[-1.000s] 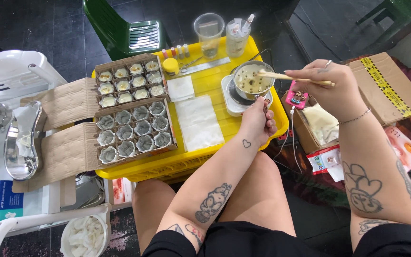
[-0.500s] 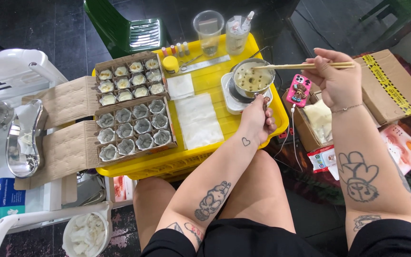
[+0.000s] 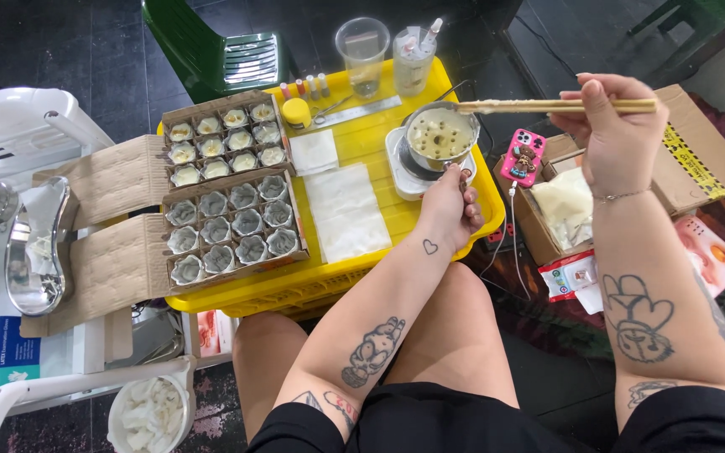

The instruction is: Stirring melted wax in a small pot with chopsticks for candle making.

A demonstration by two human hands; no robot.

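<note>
My right hand [image 3: 612, 134] holds a pair of wooden chopsticks [image 3: 547, 106] level, their tips just above the rim of a small metal pot [image 3: 438, 134] of pale liquid. The pot stands on a white hot plate [image 3: 404, 164] on the yellow tray [image 3: 354, 277]. My left hand [image 3: 451, 205] grips the pot's handle at the near side. On the tray's left stand two cardboard boxes of small cups: the far box [image 3: 224, 143] has filled cups, the near box [image 3: 228, 231] has empty grey cups.
White paper sheets [image 3: 346, 210] lie mid-tray. Two clear plastic cups [image 3: 364, 54], small bottles and a yellow lid stand at the tray's far edge. A pink phone [image 3: 523, 157] and open cardboard box [image 3: 690, 159] sit right. A green chair [image 3: 220, 50] is beyond; white chair [image 3: 27, 134] left.
My right hand has lifted the chopsticks out of the pot and swung them level above its rim. My left hand has stayed on the pot's handle.
</note>
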